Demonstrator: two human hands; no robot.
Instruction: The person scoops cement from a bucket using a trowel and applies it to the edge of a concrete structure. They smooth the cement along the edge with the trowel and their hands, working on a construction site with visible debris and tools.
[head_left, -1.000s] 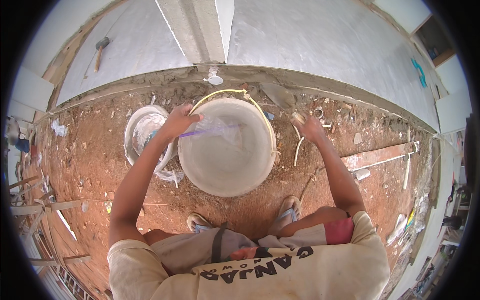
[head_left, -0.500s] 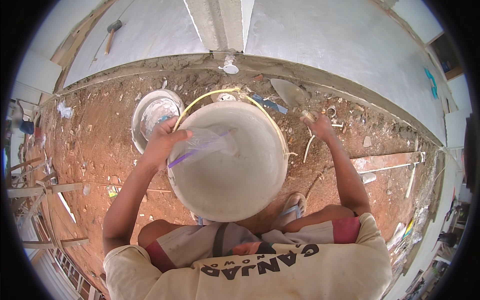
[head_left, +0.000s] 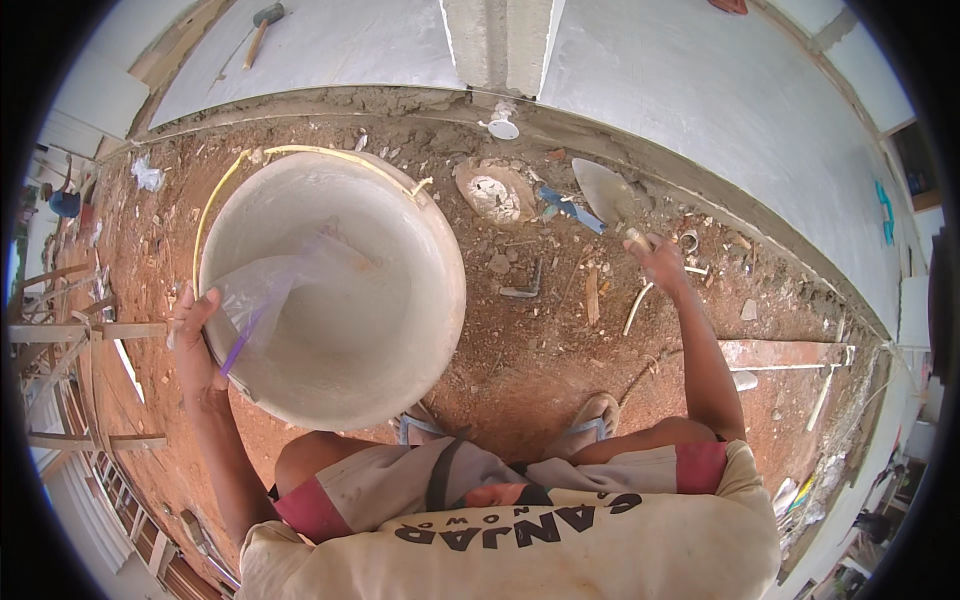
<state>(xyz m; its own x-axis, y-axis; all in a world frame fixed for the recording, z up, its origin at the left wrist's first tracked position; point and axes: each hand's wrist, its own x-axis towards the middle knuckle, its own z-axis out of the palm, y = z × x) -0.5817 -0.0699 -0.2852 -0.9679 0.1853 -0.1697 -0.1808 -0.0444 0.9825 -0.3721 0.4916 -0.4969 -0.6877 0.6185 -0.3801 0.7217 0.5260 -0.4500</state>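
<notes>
White bucket [head_left: 340,290] tilts from the left hand [head_left: 195,340], which clamps its near rim with a plastic bag [head_left: 265,295]. Well to its right, the right hand [head_left: 660,262] grips a trowel [head_left: 605,190], blade pointing away.

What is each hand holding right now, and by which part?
The left hand grips the white bucket by its rim, pinching a clear plastic bag against it. The right hand holds a trowel by its handle.
</notes>
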